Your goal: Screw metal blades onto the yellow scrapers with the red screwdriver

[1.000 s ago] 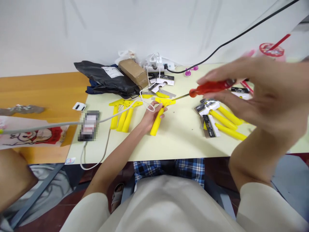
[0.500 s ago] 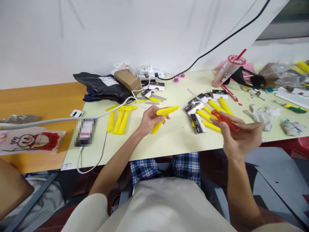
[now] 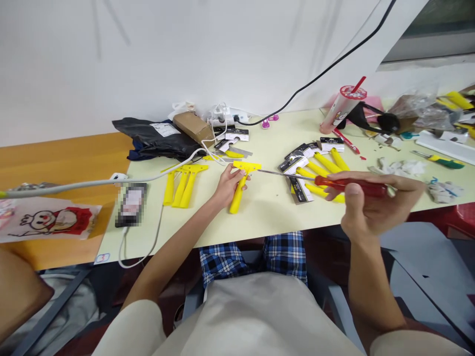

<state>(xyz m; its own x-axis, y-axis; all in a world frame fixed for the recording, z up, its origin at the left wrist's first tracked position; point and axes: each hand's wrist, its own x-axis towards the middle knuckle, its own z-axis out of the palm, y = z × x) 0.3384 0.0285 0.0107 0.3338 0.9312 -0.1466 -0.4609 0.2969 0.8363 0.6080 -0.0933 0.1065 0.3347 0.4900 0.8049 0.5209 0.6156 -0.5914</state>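
Note:
My left hand (image 3: 230,186) grips a yellow T-shaped scraper handle (image 3: 236,200) just under its head, the wide head up and the grip pointing down. In my right hand (image 3: 374,207) is a screwdriver (image 3: 352,186) with a red handle, its thin shaft pointing left. The screwdriver's tip is at the right end of the scraper head; I cannot tell whether they touch. Several more yellow scraper handles (image 3: 190,185) lie on the table left of my left hand. Between my hands and beyond, yellow scrapers with black-and-white cards (image 3: 302,190) lie in a pile.
A black plastic parcel (image 3: 159,141), a brown box (image 3: 193,127) and a power strip (image 3: 222,117) line the wall. A white cable crosses above the left side, near a phone (image 3: 130,203). A drink cup (image 3: 341,110) and a green-yellow screwdriver (image 3: 441,160) are at the right.
The scraper in my left hand has turned, so its head is level and faces me. The screwdriver has swung round to point left, its shaft now in view toward the scraper head.

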